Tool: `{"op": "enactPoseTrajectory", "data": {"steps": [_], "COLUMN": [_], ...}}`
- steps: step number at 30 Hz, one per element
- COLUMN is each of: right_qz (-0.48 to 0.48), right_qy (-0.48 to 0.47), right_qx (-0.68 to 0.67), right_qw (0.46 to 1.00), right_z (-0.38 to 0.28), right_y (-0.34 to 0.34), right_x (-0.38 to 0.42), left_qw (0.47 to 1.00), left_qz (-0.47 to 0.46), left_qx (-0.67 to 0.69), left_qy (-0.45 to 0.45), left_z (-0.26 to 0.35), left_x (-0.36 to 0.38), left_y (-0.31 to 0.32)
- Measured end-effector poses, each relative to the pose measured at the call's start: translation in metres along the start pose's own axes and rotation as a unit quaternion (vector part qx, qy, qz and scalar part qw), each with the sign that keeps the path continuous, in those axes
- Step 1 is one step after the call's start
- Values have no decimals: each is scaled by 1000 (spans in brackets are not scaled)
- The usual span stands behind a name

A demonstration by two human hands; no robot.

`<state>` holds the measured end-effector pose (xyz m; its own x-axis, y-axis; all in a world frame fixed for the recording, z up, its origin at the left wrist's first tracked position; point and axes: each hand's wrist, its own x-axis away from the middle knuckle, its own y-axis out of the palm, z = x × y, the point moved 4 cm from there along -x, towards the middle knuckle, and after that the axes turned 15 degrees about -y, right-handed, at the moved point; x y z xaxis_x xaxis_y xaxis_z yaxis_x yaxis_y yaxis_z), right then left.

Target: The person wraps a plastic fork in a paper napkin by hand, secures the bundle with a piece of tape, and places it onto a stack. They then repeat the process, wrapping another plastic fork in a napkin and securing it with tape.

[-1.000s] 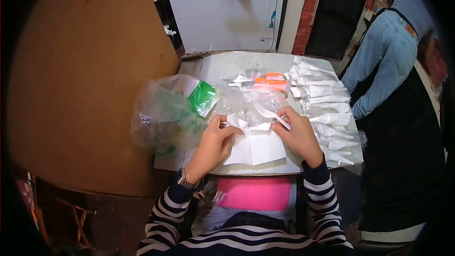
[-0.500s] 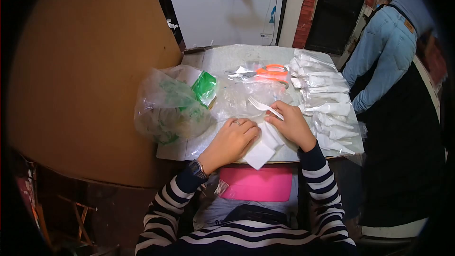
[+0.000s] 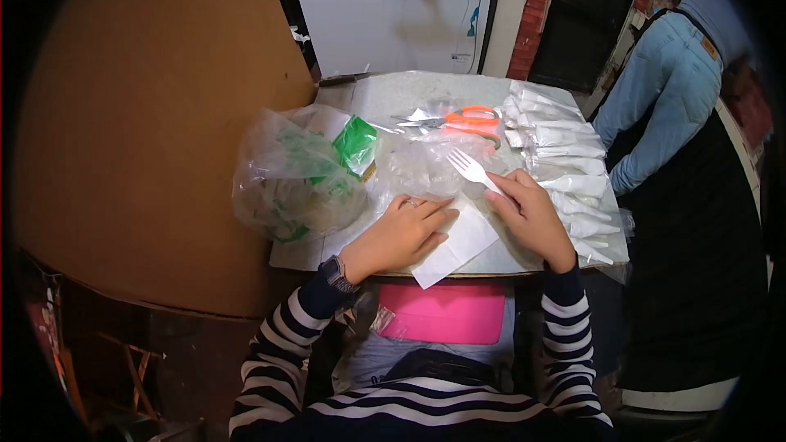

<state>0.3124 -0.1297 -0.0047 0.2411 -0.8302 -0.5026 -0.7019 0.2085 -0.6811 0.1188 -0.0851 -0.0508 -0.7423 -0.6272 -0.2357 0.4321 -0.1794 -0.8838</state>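
My right hand [image 3: 530, 211] pinches a white plastic fork [image 3: 470, 169] by its handle, tines pointing up and to the left. Beneath the fork, a white paper napkin [image 3: 463, 247] lies turned at an angle near the table's front edge. My left hand [image 3: 399, 235] rests on the napkin's left side, fingers stretched out and holding nothing. Just beyond both hands is a crumpled heap of clear plastic [image 3: 413, 165].
Orange-handled scissors [image 3: 471, 119] lie at the back. A large clear bag with green printing [image 3: 299, 176] stands on the left. Several wrapped white packets [image 3: 565, 151] line the right side. A person in denim sleeves [image 3: 667, 86] stands at the right. A pink item [image 3: 442, 315] is on my lap.
My right hand has moved right, lifting the fork off the napkin and turning it more upright. The napkin now lies more spread out, and my left hand has flattened on it.
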Motion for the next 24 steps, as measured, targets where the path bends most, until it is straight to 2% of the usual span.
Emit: {"op": "enactPoseTrajectory", "data": {"steps": [1, 3, 4, 6, 8, 9, 11, 15, 17, 24], "right_qz": [-48, -89, -109, -118, -113, -101, -77, -86, -84, -50], "right_qy": [13, -40, -68, -80, -96, -46, 52, 63, 83, 11], "right_qx": [-13, -79, -111, -90, -58, -89, -150, -157, -165, -85], "right_qw": [999, 992, 985, 986, 987, 990, 984, 982, 979, 995], "right_z": [-2, -5, -6, -5, -6, -1, 9, 9, 10, 1], "right_y": [-2, 5, 9, 16, 18, 20, 23, 21, 21, 35], "right_x": [3, 8, 10, 12, 13, 15, 20, 21, 20, 18], "left_qw": [999, 995, 993, 984, 998, 999, 997, 996, 996, 994], "left_qz": [-26, -77, -100, -144, -59, -16, -10, -13, -42, -59], "left_qx": [5, 14, -17, -78, -7, 29, 76, 84, 79, 89], "left_qy": [-19, -56, -61, -73, -28, -6, -32, -32, -29, -26], "left_z": [-1, -3, -6, -14, -16, -15, -16, -21, -20, -17], "left_x": [-1, -4, -7, -9, -8, -7, -8, -10, -10, -8], "left_y": [0, -1, 0, 6, 1, -3, -6, -6, -10, -10]}}
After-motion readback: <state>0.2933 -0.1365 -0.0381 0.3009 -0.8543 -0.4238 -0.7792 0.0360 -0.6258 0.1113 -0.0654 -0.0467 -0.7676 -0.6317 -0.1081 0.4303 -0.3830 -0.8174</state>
